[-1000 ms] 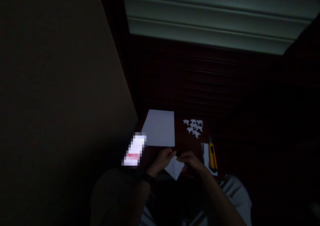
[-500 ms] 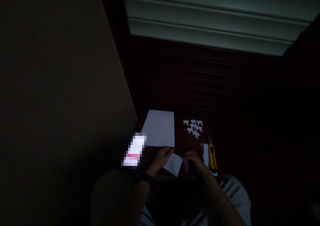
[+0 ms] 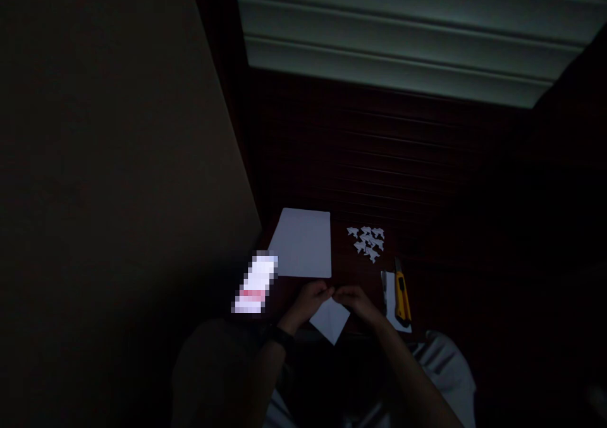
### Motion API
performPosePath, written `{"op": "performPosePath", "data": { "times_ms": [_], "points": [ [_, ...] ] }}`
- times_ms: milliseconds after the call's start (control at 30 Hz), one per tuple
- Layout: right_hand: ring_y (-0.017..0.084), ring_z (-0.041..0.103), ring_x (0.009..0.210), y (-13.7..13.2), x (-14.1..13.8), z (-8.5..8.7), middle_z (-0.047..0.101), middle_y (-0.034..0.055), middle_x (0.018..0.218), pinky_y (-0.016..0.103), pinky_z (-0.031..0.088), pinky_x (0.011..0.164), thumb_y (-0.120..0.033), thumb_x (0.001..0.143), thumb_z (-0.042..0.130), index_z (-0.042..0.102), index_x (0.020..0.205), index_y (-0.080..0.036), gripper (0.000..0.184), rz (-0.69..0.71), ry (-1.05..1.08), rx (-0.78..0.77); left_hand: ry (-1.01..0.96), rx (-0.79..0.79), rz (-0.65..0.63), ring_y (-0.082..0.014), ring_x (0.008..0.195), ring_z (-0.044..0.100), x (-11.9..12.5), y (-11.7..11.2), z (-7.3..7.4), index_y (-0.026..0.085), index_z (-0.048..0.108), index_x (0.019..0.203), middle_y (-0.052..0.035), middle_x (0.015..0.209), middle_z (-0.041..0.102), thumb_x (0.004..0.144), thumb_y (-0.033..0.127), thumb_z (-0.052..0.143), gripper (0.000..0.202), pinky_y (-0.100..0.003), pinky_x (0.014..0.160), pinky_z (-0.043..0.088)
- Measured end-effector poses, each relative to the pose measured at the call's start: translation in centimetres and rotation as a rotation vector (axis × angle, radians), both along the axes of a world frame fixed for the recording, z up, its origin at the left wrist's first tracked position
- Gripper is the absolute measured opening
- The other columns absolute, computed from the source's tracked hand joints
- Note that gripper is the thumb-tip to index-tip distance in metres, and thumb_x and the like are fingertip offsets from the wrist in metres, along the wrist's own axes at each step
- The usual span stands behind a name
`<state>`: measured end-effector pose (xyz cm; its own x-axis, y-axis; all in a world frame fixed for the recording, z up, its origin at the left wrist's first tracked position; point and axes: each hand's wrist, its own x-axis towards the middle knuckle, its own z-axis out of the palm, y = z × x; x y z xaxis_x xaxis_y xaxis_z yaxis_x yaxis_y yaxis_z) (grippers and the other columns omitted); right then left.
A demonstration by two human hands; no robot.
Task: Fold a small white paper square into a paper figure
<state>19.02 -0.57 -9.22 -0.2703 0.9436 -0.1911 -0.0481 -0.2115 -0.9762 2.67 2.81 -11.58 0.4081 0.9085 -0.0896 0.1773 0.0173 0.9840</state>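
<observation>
The left hand (image 3: pixel 307 301) and the right hand (image 3: pixel 359 302) both pinch the top corner of the small white paper (image 3: pixel 331 322), so it hangs point-down and taut, it seems, over the near edge of the table (image 3: pixel 351 271).

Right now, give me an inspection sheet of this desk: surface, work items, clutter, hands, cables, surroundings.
Surface: dark wooden table, dimly lit.
Job's things: small white paper, held at the near table edge.
Clutter: large white sheet; cluster of folded paper pieces; yellow utility knife by a white strip; lit screen at the left.
Grippers: left hand and right hand both pinch the small white paper at its upper corner.
Cables: nothing seen.
Surroundings: slatted blind behind the table, plain wall at the left; the room is very dark.
</observation>
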Motion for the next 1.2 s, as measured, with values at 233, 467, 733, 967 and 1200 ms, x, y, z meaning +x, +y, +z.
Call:
{"op": "performPosePath", "data": {
  "times_ms": [233, 467, 733, 967, 1200],
  "points": [
    [0.011, 0.047, 0.057, 0.1, 0.2, -0.6, 0.057, -0.0010, 0.062, 0.022, 0.034, 0.056, -0.030, 0.069, 0.060, 0.065, 0.069, -0.013, 0.018, 0.055, -0.015, 0.009, 0.116, 0.093, -0.005, -0.0085, 0.053, 0.036, -0.1, 0.0, -0.2, 0.014, 0.049, 0.057, 0.0042, 0.054, 0.040, 0.072, 0.047, 0.051, 0.036, -0.019, 0.048, 0.027],
    [0.012, 0.047, 0.057, 0.0, 0.6, -0.4, 0.057, -0.0006, 0.061, 0.022, 0.035, 0.057, -0.032, 0.069, 0.060, 0.065, 0.066, -0.012, 0.020, 0.078, -0.085, 0.037, 0.130, 0.090, -0.014, -0.0088, 0.052, 0.038, 0.0, 0.0, -0.4, 0.014, 0.049, 0.058, 0.0038, 0.054, 0.042, 0.073, 0.046, 0.049, 0.036, -0.019, 0.048, 0.027],
    [0.016, 0.054, 0.068, -1.4, 2.1, 1.1, 0.064, 0.0026, 0.072, 0.025, 0.038, 0.066, -0.030, 0.071, 0.057, 0.067, 0.072, -0.013, 0.020, 0.108, -0.182, 0.075, 0.091, 0.080, -0.006, -0.0089, 0.052, 0.038, -0.2, 0.0, 0.0, 0.015, 0.048, 0.058, 0.0036, 0.055, 0.042, 0.074, 0.045, 0.048, 0.034, -0.020, 0.048, 0.027],
    [0.016, 0.056, 0.065, -2.8, 5.1, 2.2, 0.064, 0.0039, 0.066, 0.027, 0.039, 0.066, -0.031, 0.074, 0.054, 0.067, 0.074, -0.013, 0.023, 0.189, -0.250, 0.078, 0.003, 0.031, 0.037, -0.0083, 0.052, 0.036, -0.4, 0.0, 0.8, 0.016, 0.042, 0.057, 0.0050, 0.054, 0.037, 0.074, 0.048, 0.049, 0.037, -0.020, 0.049, 0.028],
    [0.017, 0.055, 0.070, -2.3, 3.7, 2.5, 0.063, 0.0038, 0.074, 0.026, 0.039, 0.064, -0.043, 0.076, 0.052, 0.065, 0.079, -0.016, 0.030, -0.126, -0.341, 0.163, -0.093, -0.006, 0.108, -0.0086, 0.052, 0.039, -0.3, -0.1, 1.8, 0.015, 0.043, 0.057, 0.0041, 0.055, 0.041, 0.071, 0.053, 0.050, 0.040, -0.020, 0.050, 0.029]
  ]
}}
